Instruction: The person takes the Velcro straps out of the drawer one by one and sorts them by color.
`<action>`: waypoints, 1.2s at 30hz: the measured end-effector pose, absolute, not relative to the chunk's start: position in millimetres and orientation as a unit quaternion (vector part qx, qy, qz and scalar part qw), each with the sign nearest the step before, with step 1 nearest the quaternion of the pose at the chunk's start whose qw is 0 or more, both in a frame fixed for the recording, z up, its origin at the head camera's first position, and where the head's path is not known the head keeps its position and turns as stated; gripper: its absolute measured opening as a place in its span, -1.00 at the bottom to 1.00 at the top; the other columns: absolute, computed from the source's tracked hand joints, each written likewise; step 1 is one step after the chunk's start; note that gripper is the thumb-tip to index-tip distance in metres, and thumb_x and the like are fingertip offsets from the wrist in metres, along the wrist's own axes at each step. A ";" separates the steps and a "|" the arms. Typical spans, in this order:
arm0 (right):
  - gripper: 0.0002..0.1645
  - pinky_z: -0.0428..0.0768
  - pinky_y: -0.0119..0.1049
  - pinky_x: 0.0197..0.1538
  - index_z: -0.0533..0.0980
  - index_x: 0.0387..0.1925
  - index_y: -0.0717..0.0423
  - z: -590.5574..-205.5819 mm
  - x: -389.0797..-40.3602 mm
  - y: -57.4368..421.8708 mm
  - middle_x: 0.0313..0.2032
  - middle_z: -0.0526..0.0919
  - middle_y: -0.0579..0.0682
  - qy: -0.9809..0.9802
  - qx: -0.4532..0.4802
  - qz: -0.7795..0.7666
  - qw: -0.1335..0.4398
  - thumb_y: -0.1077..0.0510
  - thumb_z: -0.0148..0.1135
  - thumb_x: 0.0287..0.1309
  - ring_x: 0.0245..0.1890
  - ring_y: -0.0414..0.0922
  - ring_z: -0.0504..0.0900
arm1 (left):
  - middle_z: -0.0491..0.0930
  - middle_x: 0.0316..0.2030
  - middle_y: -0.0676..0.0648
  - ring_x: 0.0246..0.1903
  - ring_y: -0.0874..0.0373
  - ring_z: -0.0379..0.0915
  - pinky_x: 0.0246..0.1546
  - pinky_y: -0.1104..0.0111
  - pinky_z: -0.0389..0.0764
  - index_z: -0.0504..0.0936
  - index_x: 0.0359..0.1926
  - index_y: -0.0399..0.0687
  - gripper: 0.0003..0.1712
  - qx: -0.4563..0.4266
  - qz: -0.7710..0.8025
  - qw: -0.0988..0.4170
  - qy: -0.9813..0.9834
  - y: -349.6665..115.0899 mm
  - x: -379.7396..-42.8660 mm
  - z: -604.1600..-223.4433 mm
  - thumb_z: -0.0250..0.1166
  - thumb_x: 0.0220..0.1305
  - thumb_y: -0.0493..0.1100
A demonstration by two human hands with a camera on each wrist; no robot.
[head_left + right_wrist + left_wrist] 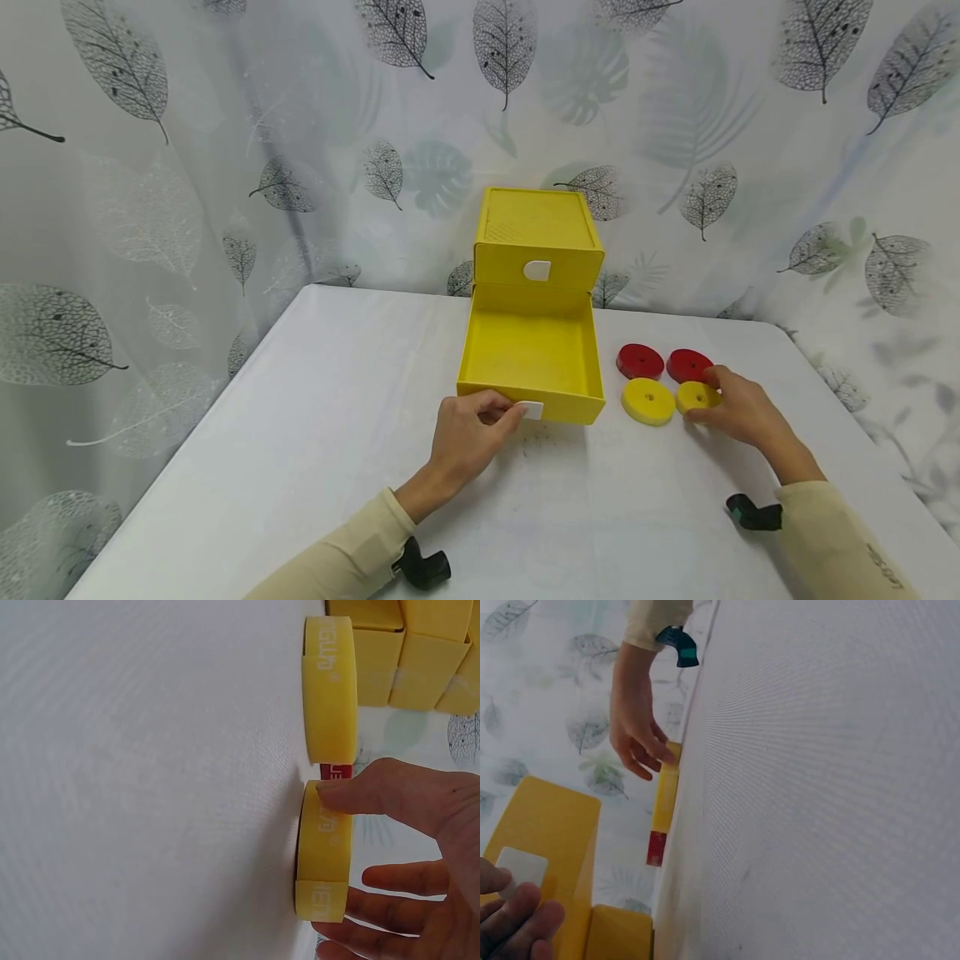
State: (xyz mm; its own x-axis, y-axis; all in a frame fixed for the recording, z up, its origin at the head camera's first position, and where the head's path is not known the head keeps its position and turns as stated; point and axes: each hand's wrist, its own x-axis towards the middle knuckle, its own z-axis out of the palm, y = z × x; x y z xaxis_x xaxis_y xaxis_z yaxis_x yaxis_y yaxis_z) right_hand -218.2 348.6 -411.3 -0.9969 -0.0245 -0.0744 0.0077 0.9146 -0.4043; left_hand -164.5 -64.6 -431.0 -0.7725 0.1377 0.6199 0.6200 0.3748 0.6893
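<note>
A yellow box [532, 407] stands on the table with its lid [538, 218] raised at the back and its inside bare. My left hand [477, 431] grips the box's front wall, thumb and fingers at the white tab [532, 409]. To the right of the box lie two red rolls of tape [641, 361] behind two yellow ones. My right hand [746, 410] holds the right-hand yellow roll [324, 855], thumb on one side and fingers on the other. In the right wrist view the other yellow roll [330, 694] is beside it, with white lettering on its edge.
A white cloth covers the table [337, 400]. Behind it hangs a leaf-patterned curtain [300, 167], close to the box's back. A black wrist mount [422, 567] sticks out by the left sleeve, and another mount [753, 512] by the right sleeve.
</note>
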 end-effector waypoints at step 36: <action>-0.38 0.63 0.23 0.05 0.50 0.18 0.34 -357.0 -188.5 246.4 0.07 0.61 0.29 0.961 -0.133 -0.225 -0.091 0.12 0.50 0.18 0.04 0.24 0.57 | 0.68 -0.56 0.09 -0.55 0.33 0.56 -0.45 0.43 0.64 0.80 -0.38 -0.15 -0.80 -0.229 -0.494 0.257 -0.798 -55.0 -198.3 -411.7 0.52 0.28 -0.11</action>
